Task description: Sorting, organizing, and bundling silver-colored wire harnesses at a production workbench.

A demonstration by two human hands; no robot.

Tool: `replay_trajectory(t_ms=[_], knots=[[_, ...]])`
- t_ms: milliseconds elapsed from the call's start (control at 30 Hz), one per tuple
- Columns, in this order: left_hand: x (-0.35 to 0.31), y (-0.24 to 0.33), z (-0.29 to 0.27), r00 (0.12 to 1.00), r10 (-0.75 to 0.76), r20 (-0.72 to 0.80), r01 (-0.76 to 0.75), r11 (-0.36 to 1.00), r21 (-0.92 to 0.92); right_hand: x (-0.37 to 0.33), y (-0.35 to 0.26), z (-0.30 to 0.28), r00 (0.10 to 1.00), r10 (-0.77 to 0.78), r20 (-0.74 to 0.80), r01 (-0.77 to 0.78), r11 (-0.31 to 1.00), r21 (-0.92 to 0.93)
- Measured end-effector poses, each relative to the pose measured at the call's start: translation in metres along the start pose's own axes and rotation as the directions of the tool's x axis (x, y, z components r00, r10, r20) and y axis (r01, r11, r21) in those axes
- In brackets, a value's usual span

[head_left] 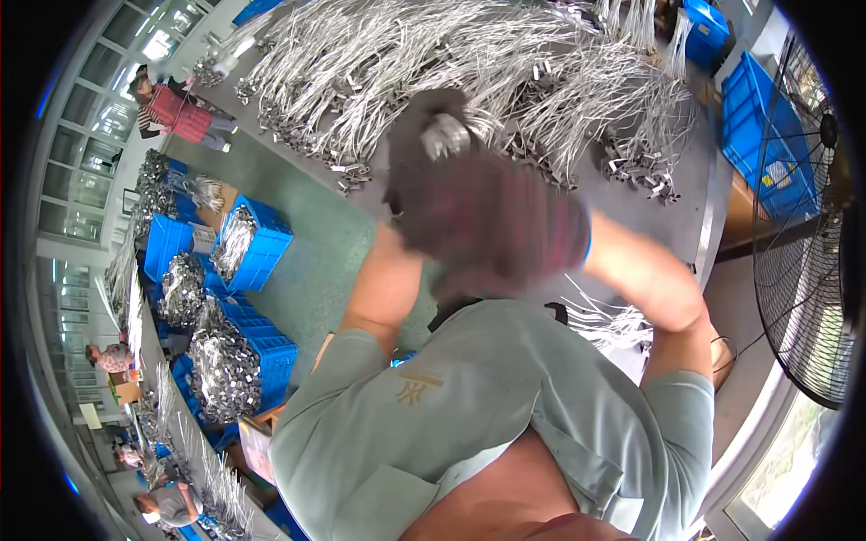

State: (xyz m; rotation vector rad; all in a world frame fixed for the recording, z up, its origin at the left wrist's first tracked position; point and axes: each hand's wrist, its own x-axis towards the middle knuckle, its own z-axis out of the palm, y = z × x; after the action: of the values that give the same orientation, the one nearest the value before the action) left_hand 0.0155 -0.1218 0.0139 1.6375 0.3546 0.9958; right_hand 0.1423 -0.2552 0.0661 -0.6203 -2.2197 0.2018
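Both my hands wear dark gloves and come together in front of my chest, smeared by motion. My right hand (pixel 510 216), in a glove with dull red streaks, reaches across from the right and covers part of the left. My left hand (pixel 410 158) lies beside and partly behind it. A silvery blurred patch shows between the dark glove parts; whether it is a held thing cannot be made out. The fingers of both hands are too blurred or hidden to read. Just beyond them, silver-white wires with dark connector ends (pixel 361 90) lie heaped on the grey table (pixel 316 176).
More white wires (pixel 609 320) lie close to my right elbow. A black-caged fan (pixel 803 225) and a blue crate (pixel 758 126) stand at the right. Filled blue crates (pixel 262 248) line the left, beside the green floor (pixel 311 248). A person in red (pixel 180 113) stands far left.
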Motion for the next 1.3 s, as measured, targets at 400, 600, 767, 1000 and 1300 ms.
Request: replay_trajectory(t_ms=[400,600,767,1000,1300], knots=[[-0.001,0.042,0.037,0.985,-0.059,0.164,0.146,0.795,-0.589,-0.014,0.003,-0.045,0.711,0.703,-0.008,-0.687,0.698,0.204],[-0.026,0.015,0.005,0.985,-0.055,0.165,0.082,0.983,-0.163,-0.037,0.009,-0.005,0.768,0.628,-0.125,-0.605,0.775,0.182],[-0.027,0.04,0.03,0.953,0.015,0.302,0.13,0.881,-0.454,-0.048,0.005,0.011,0.752,0.598,-0.276,-0.616,0.788,0.029],[-0.042,0.058,0.011,0.91,0.017,0.415,0.059,0.984,-0.169,-0.045,-0.006,0.008,0.818,0.496,-0.291,-0.564,0.792,-0.235],[-0.046,0.042,-0.016,0.865,0.13,0.485,0.201,0.796,-0.572,-0.044,-0.021,0.01,0.94,0.336,-0.055,-0.341,0.926,-0.16]])
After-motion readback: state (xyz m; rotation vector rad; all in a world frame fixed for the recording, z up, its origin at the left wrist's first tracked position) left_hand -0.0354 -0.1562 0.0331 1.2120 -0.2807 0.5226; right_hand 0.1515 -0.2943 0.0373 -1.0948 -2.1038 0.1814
